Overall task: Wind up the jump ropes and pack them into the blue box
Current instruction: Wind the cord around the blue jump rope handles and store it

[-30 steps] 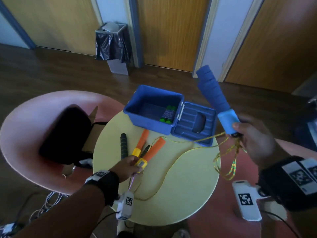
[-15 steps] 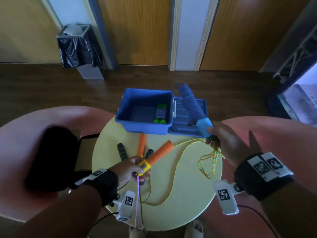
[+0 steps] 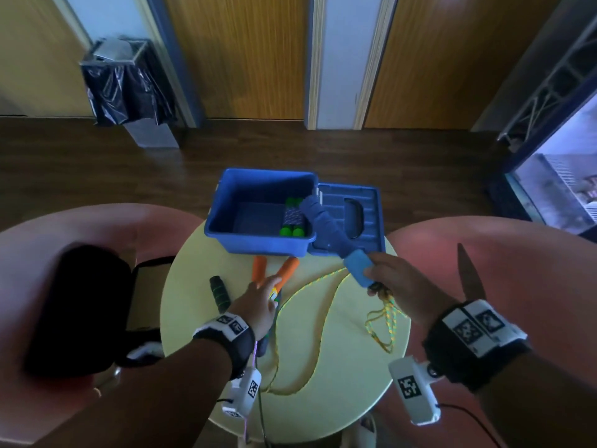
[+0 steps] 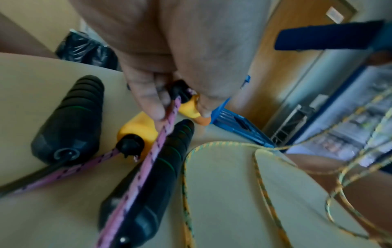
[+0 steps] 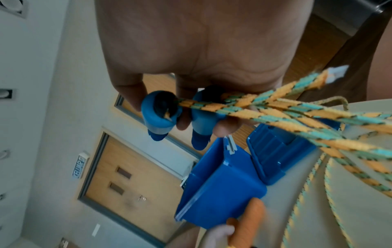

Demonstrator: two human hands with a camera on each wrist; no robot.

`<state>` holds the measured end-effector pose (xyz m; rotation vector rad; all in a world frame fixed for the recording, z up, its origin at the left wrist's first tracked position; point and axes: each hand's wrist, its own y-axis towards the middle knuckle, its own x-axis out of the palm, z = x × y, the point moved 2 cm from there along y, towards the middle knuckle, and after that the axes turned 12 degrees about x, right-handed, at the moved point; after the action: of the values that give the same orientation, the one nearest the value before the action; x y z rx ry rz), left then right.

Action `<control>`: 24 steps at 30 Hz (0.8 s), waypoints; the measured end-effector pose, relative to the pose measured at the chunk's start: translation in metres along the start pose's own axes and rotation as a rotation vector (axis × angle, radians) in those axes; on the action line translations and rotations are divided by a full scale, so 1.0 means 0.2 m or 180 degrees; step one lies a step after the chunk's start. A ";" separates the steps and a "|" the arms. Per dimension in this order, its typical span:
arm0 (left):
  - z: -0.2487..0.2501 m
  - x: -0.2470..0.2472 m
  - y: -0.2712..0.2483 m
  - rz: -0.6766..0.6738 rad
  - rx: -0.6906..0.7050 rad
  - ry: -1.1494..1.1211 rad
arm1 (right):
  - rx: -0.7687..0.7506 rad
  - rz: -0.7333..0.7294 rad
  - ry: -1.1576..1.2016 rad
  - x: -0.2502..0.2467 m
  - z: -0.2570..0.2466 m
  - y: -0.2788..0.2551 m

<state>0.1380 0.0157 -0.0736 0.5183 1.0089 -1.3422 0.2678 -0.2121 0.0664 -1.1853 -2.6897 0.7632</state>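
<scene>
Blue handles (image 3: 326, 227) in the right hand (image 3: 400, 282) slant toward the blue box (image 3: 258, 244); left hand (image 3: 258, 305) pinches pink rope (image 4: 148, 161).

We see the left hand (image 4: 169, 55) from the wrist, its fingers (image 4: 148, 102) pinching the pink rope (image 4: 148, 156) just behind a yellow-and-orange handle (image 4: 188, 109). A second yellow handle (image 4: 137, 129) lies on the desk (image 4: 222, 193) beneath the rope. Two black ribbed handles (image 4: 70, 120) lie on either side of it. The yellow-green rope (image 4: 260, 171) curves across the desk to the right. The blue lid (image 4: 237, 124) lies beyond. A dark blue handle (image 4: 326, 38) appears blurred at upper right.
</scene>
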 end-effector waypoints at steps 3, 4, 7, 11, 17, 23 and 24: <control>0.04 0.01 0.03 -0.0370 0.0114 0.0471 | -0.0014 0.0066 -0.0314 0.04 0.06 0.06; 0.06 0.01 0.03 -0.0472 0.0075 0.0675 | -0.0034 0.0065 -0.0401 0.05 0.08 0.08; 0.10 0.03 0.03 -0.0598 0.0043 0.1414 | -0.0115 0.0026 -0.0575 0.07 0.09 0.11; 0.13 0.10 0.03 -0.0938 -0.0034 0.1630 | -0.0217 -0.0081 -0.0577 0.08 0.06 0.11; 0.24 0.20 0.04 -0.1123 0.0014 0.2000 | -0.0159 -0.0027 -0.0523 0.05 0.03 0.09; 0.26 0.25 0.07 -0.0942 0.0544 0.2087 | -0.0163 -0.0072 -0.0325 0.03 0.01 0.06; 0.27 0.25 0.08 -0.0990 0.0647 0.2073 | -0.0166 -0.0078 -0.0270 0.03 0.01 0.05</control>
<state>0.1644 -0.0524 -0.0916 1.0261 1.5357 -1.6016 0.2710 -0.2030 0.0592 -1.1540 -2.8038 0.7611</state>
